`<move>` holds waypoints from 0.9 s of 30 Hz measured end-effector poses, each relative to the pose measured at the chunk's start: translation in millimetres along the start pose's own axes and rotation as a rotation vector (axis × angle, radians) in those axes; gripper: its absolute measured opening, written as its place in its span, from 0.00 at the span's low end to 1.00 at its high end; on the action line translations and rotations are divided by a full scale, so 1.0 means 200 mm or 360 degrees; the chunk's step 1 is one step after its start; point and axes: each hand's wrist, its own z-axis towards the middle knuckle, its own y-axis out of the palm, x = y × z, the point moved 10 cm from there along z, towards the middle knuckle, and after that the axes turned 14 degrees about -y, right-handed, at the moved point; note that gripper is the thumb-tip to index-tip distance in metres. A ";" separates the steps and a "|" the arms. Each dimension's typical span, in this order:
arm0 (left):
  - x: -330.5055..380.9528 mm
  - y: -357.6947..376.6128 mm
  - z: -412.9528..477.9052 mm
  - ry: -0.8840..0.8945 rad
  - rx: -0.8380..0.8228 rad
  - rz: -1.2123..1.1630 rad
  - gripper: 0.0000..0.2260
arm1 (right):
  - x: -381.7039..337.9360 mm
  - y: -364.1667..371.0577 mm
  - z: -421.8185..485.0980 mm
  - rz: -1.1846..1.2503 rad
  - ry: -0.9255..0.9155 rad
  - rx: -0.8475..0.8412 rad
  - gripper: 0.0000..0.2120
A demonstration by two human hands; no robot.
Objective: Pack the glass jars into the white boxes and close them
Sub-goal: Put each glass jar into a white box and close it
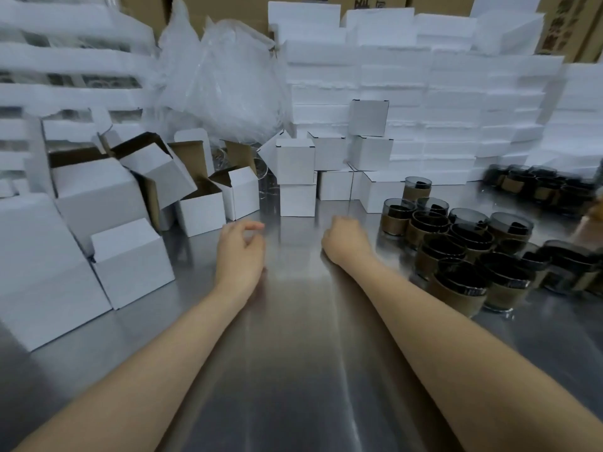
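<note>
At right of frame: round smoky glass jars (pixel 456 243) banded in tan. At left: matte white boxes (pixel 130 256). Loosely curled, empty, on steel table (pixel 300 353): left hand (pixel 241 247), right hand (pixel 346 241). Crinkled plastic bag (pixel 228 83) upper centre.

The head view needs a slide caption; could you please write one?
Left hand and right hand over a steel table, open white boxes at left, glass jars at right.

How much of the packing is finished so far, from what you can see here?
Done: several closed white boxes stand stacked at the back. In hand: nothing; the left hand and right hand rest empty on the metal table. Left: many glass jars wait on the right, and open boxes on the left await them.
</note>
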 end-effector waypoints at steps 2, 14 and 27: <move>0.07 -0.11 -0.02 0.0230 0.0180 0.0196 0.10 | -0.04 0.00 -0.09 -0.0029 -0.0055 -0.0122 0.16; -0.07 -0.26 0.23 -0.0082 0.0238 0.0412 0.25 | -0.15 -0.04 -0.27 0.0032 -0.0323 -0.0233 0.13; 0.07 -0.17 0.21 0.0536 0.0040 0.0867 0.23 | -0.15 -0.05 -0.27 0.0021 -0.0331 -0.0216 0.12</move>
